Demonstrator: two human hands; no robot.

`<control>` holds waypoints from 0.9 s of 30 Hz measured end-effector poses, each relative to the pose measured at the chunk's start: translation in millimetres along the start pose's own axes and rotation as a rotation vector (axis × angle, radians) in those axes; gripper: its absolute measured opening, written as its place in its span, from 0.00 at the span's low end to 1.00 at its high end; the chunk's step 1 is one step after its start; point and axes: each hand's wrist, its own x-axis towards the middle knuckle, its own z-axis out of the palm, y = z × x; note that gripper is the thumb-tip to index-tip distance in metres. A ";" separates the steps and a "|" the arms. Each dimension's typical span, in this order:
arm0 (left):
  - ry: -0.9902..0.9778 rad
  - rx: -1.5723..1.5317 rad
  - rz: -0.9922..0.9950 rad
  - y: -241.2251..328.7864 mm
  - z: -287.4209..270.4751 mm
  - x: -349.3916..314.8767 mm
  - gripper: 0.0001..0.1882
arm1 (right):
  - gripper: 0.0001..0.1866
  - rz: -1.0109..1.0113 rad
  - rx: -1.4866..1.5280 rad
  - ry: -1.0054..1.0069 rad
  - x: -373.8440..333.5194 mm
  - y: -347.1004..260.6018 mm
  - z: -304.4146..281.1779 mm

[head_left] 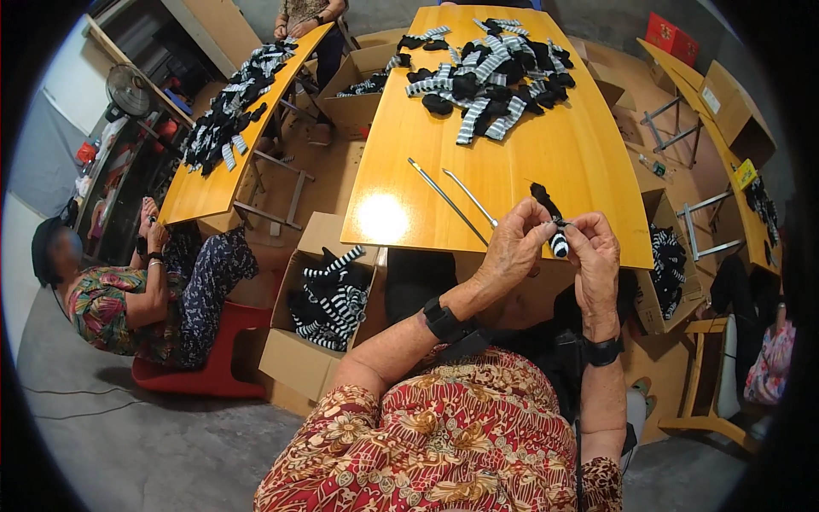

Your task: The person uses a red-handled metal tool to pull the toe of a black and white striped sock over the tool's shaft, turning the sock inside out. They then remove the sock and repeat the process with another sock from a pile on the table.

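Observation:
Near the front edge of the yellow table point(384, 171), my two hands pinch a small black-and-white striped sock point(559, 244). A black part of it sticks up above the fingers. My left hand point(514, 243) grips it from the left with thumb and fingertips. My right hand point(595, 254) pinches it from the other side. Just left of my left hand lie a straight metal rod point(447, 201) and a thinner metal rod with a bent tip point(469, 197). Farther back on the table is a loose heap of black and grey-striped socks point(499, 77).
Cardboard boxes of striped socks stand on the left point(328, 299) and right point(668, 269) of my table. A person point(128, 299) sits on a red stool point(205, 358) at the left, by another sock-covered table point(226, 158). Another person point(311, 21) is at that table's far end.

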 end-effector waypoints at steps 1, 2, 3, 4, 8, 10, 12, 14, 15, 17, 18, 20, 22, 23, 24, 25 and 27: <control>-0.001 -0.050 -0.042 -0.5 0.3 0.0 0.05 | 0.03 0.025 0.038 0.003 0.2 1.3 -1.0; -0.003 -0.101 -0.085 -0.8 0.4 -0.1 0.06 | 0.03 0.034 0.031 -0.017 -0.7 1.4 -0.9; 0.011 -0.106 -0.110 -0.7 0.2 -0.3 0.06 | 0.03 0.043 0.024 -0.036 -2.3 1.5 -0.7; 0.025 -0.111 -0.136 -0.9 0.2 -0.7 0.06 | 0.03 0.052 0.017 -0.055 -3.2 1.9 -0.9; 0.087 -0.153 -0.176 -14.9 3.6 1.7 0.07 | 0.03 0.059 -0.153 -0.030 -1.4 3.5 -5.5; 0.102 -0.214 -0.186 -20.8 0.0 4.2 0.07 | 0.03 0.073 -0.209 -0.007 2.7 5.7 -0.5; 0.101 -0.336 -0.233 -22.7 0.1 1.2 0.07 | 0.03 0.097 -0.135 0.007 2.6 9.5 0.1; -0.002 -0.395 -0.237 -19.0 -1.4 -0.8 0.07 | 0.03 0.135 -0.036 0.012 7.1 12.4 -3.6; -0.068 -0.436 -0.220 -19.3 -2.3 -1.4 0.07 | 0.03 0.168 0.025 0.013 8.8 14.7 -7.1; -0.149 -0.460 -0.253 -17.2 -7.0 2.4 0.07 | 0.03 0.197 0.099 0.011 8.4 12.7 -9.4; -0.187 -0.470 -0.266 -16.3 -9.1 3.8 0.07 | 0.03 0.197 0.114 0.005 7.7 9.5 -8.0; -0.199 -0.362 -0.260 -3.1 -7.5 1.4 0.08 | 0.03 0.176 0.152 -0.076 8.8 7.9 -17.5; -0.178 -0.157 -0.202 -2.0 -12.0 2.4 0.09 | 0.05 0.180 0.093 -0.143 4.8 -1.3 -19.7; -0.161 -0.136 -0.185 -3.8 -13.1 2.6 0.08 | 0.07 0.184 0.065 -0.182 3.5 -5.1 -18.7; -0.143 -0.114 -0.168 -4.1 -13.4 2.1 0.08 | 0.10 0.215 0.020 -0.220 3.5 -4.7 -20.9; -0.133 -0.094 -0.148 -4.3 -12.4 3.5 0.07 | 0.08 0.215 -0.009 -0.225 4.2 -3.7 -24.7; -0.095 -0.043 -0.102 -9.5 -7.4 2.0 0.07 | 0.06 0.216 -0.067 -0.236 4.8 0.2 -31.0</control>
